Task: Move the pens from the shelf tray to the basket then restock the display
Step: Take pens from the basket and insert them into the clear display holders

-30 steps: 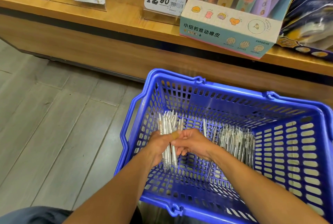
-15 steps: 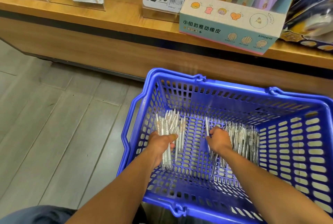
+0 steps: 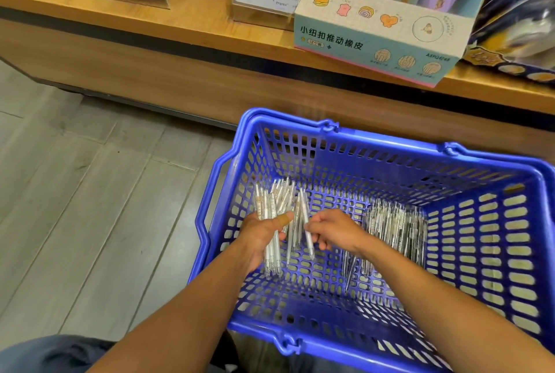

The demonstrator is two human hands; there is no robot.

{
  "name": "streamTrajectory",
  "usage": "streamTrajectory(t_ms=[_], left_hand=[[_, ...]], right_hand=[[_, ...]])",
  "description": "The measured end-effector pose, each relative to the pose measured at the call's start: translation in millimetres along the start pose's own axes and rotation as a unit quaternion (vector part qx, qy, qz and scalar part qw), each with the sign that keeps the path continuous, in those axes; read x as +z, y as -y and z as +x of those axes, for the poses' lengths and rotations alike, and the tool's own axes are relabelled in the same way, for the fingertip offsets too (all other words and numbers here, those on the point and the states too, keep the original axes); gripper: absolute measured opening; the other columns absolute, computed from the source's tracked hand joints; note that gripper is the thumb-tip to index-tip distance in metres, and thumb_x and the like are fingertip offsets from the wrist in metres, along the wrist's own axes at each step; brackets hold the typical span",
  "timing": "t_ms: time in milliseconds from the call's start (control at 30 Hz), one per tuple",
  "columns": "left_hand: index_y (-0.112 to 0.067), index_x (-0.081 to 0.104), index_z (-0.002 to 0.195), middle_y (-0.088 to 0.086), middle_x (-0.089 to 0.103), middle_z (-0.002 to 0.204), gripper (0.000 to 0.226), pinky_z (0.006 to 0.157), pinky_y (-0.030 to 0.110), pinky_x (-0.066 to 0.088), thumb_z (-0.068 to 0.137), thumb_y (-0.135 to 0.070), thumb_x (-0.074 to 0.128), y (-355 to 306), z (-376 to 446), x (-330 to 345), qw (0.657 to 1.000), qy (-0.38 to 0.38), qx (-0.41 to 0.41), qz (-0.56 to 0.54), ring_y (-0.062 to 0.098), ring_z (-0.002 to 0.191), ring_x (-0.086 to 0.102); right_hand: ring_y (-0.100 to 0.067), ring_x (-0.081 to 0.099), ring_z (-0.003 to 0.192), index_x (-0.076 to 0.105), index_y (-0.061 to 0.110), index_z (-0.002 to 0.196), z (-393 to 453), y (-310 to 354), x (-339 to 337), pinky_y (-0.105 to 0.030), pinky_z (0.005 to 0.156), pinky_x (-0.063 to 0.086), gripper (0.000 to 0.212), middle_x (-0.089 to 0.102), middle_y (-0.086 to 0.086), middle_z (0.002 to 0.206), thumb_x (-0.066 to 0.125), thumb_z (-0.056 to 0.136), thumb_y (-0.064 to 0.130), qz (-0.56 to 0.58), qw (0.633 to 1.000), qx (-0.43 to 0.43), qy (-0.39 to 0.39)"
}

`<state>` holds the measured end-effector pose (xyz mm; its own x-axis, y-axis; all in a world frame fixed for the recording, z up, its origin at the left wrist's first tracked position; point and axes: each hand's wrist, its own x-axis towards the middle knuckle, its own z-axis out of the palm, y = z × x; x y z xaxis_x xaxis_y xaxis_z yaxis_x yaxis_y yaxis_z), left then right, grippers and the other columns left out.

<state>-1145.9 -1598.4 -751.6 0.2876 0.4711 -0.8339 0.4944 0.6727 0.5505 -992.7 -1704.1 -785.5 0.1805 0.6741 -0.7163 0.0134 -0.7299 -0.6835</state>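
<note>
Blue basket (image 3: 345, 144): left hand (image 3: 264, 237) grips a bundle of pens (image 3: 271, 216), right hand (image 3: 336, 230) pinches one pen (image 3: 306, 222) just beside its thumb.

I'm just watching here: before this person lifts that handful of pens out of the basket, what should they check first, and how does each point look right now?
1. Left hand grips the bundle of pens firmly: ok, thumb across it.
2. Right hand has its single pen pinched: ok.
3. That pen joined to the bundle: not ok, it sits beside it, apart.
4. Loose pens gathered: not ok, a pile lies on the floor of the blue basket.
5. Shelf tray ready to receive them: cannot tell, it is out of view.
6. Pens pointing the same way: cannot tell, too blurred.
</note>
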Motion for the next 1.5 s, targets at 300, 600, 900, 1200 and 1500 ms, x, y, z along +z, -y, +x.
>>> streamTrajectory(t_ms=[300, 600, 900, 1200, 1500], left_hand=[[-0.018, 0.002, 0.158, 0.011, 0.013, 0.165, 0.133, 0.118, 0.052, 0.019, 0.060, -0.047, 0.086, -0.3, 3.8, 0.5, 0.997, 0.050, -0.010, -0.059, 0.030, 0.150, 0.018], [-0.009, 0.028, 0.152, 0.012, 0.040, 0.153, 0.091, 0.116, 0.050, 0.026, 0.079, -0.029, 0.080, 9.0, 15.4, -3.7, 1.000, 0.018, -0.016, -0.011, 0.030, 0.140, 0.037], [-0.007, 0.036, 0.148, 0.016, 0.058, 0.136, 0.083, 0.113, 0.055, 0.035, 0.079, -0.020, 0.080, 12.8, 18.6, -4.7, 0.999, 0.006, -0.024, 0.027, 0.033, 0.128, 0.054], [-0.007, 0.038, 0.148, 0.015, 0.066, 0.125, 0.082, 0.112, 0.055, 0.036, 0.078, -0.020, 0.080, 12.9, 19.4, -3.7, 0.999, -0.003, -0.036, 0.020, 0.035, 0.129, 0.052], [-0.007, 0.047, 0.142, 0.012, 0.074, 0.108, 0.075, 0.110, 0.053, 0.040, 0.077, -0.021, 0.082, 14.2, 22.1, -5.8, 0.998, -0.009, -0.041, 0.036, 0.033, 0.122, 0.058]], right_hand=[[-0.004, 0.051, 0.043, 0.069, 0.013, 0.082, -24.1, 30.2, 34.6, -0.015, 0.044, 0.041, 0.013, 0.064, 0.006, 0.059, 0.073, 0.086, 0.025, 0.059, 0.996, -0.067, 0.029], [-0.009, 0.059, 0.055, 0.069, 0.012, 0.092, -3.2, 14.1, 14.7, -0.020, 0.053, 0.048, 0.015, 0.069, -0.001, 0.073, 0.073, 0.085, 0.024, 0.123, 0.991, -0.030, 0.048], [-0.033, 0.067, 0.083, 0.068, 0.001, 0.088, 60.4, -12.6, 19.1, -0.036, 0.070, 0.055, 0.017, 0.067, -0.020, 0.085, 0.061, 0.093, 0.016, -0.163, 0.973, 0.071, -0.150], [-0.015, 0.044, 0.047, 0.047, 0.012, 0.058, 74.1, -18.4, 39.4, -0.021, 0.043, 0.032, 0.038, 0.046, -0.001, 0.054, 0.061, 0.089, 0.029, -0.143, 0.960, 0.115, -0.213], [-0.020, 0.059, 0.052, 0.048, 0.014, 0.060, 69.8, -11.0, 32.3, -0.023, 0.045, 0.038, 0.039, 0.053, 0.001, 0.051, 0.059, 0.092, 0.034, -0.140, 0.974, 0.107, -0.143]])
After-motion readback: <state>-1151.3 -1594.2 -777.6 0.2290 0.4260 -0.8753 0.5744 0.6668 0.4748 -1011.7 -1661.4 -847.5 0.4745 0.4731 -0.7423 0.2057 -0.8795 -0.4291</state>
